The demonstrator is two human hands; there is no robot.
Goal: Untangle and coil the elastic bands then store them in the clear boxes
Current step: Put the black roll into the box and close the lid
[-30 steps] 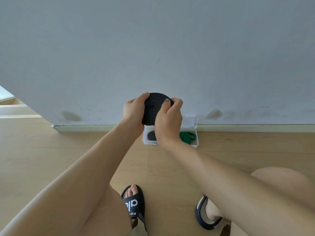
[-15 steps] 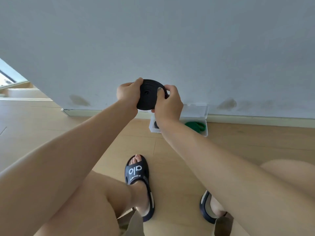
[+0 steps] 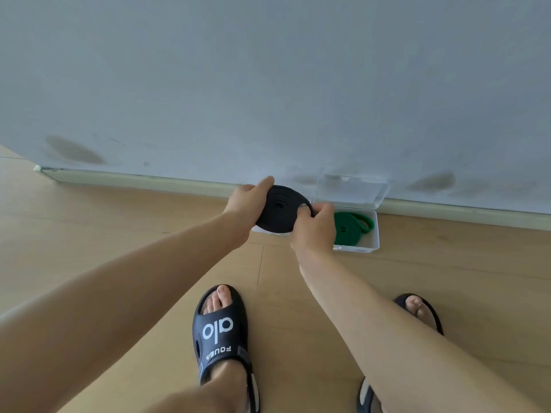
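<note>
A black elastic band wound into a flat coil (image 3: 278, 208) is held between both hands just above the left part of an open clear box (image 3: 371, 247) on the floor by the wall. My left hand (image 3: 246, 204) grips the coil's left edge, thumb on top. My right hand (image 3: 314, 231) pinches its right edge. A green coiled band (image 3: 350, 226) lies in the right part of the box. The box's left part is hidden behind the coil and my hands. Its clear lid (image 3: 350, 190) leans back against the wall.
A grey wall (image 3: 268, 84) with a pale skirting board (image 3: 134, 178) runs across the back. The floor is light wood (image 3: 89, 234). My feet in dark slides (image 3: 222, 332) stand close in front of the box.
Both hands have lowered the black coil from in front of the wall down to just above the box. The view has tilted downward and I have stepped closer.
</note>
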